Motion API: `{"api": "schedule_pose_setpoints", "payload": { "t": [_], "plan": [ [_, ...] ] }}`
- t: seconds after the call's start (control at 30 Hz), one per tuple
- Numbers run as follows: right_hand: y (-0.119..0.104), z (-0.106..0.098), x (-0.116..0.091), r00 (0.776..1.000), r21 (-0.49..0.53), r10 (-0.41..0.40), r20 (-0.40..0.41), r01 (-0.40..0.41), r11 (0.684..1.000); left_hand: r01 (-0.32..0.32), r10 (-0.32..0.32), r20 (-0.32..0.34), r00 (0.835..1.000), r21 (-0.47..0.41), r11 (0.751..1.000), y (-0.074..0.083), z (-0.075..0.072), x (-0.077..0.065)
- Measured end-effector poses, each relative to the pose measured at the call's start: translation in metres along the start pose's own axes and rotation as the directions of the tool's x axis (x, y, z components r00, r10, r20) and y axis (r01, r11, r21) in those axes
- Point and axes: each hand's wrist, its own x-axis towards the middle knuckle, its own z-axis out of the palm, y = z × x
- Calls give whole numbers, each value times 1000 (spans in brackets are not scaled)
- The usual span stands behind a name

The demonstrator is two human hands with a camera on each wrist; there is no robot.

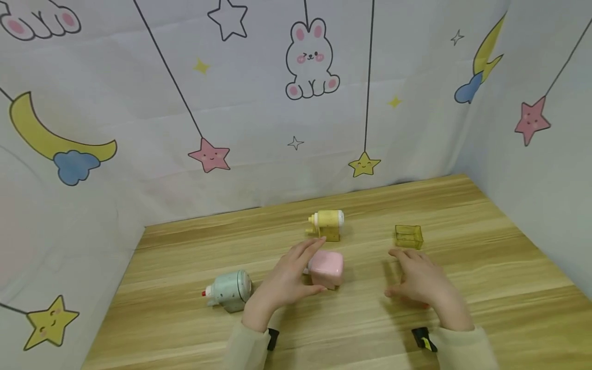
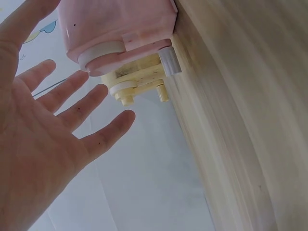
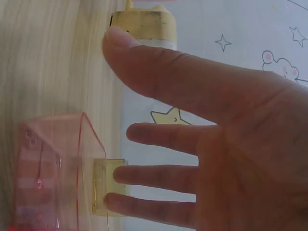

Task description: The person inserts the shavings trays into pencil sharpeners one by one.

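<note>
A: ok so what was most likely to go sideways here?

B: imo the crank on the pink sharpener [image 1: 326,267]. It was sticking out on the left side, right by the left hand [image 1: 287,280]. A careless squeeze could've caught the arm and twisted the whole thing round. The yellow sharpener [image 1: 329,221] was just behind it, so a shove that way might've bumped that too.

A: was the hand gripping it?

B: nope, fingers spread and loosely bent around it, holding nothing. Couldn't tell if a fingertip was touching.

A: and the right hand [image 1: 418,280]?

B: also released, fingers apart, just by a see-through pink bin [image 3: 36,166]. My worry: clear walls are easy to misjudge, so a knuckle could've tipped it or pushed it towards the clear yellow bin [image 1: 409,237] beyond.

A: what'd the pink one look like?

B: glossy pale pink, boxy with rounded edges, whitish ring at the front, greyish knob on the crank, a little dark speck on the body. Upright on the wooden table [image 1: 361,329], between the two hands but way nearer the left.
</note>
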Motion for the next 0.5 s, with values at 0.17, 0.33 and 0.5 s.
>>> {"api": "schedule_pose_setpoints", "payload": {
  "t": [0.17,0.33,0.5],
  "plan": [
    [6,1,-2,999,3,17,31,-17,1000,-6,6,13,1000,-15,1000,-1,2,1],
    [14,1,-2,998,39,21,61,-24,999,-1,1,15,1000,-13,1000,-2,5,3],
    [21,-2,-5,997,59,30,75,-34,998,-7,7,10,1000,-15,1000,-5,9,4]
  ]
}}
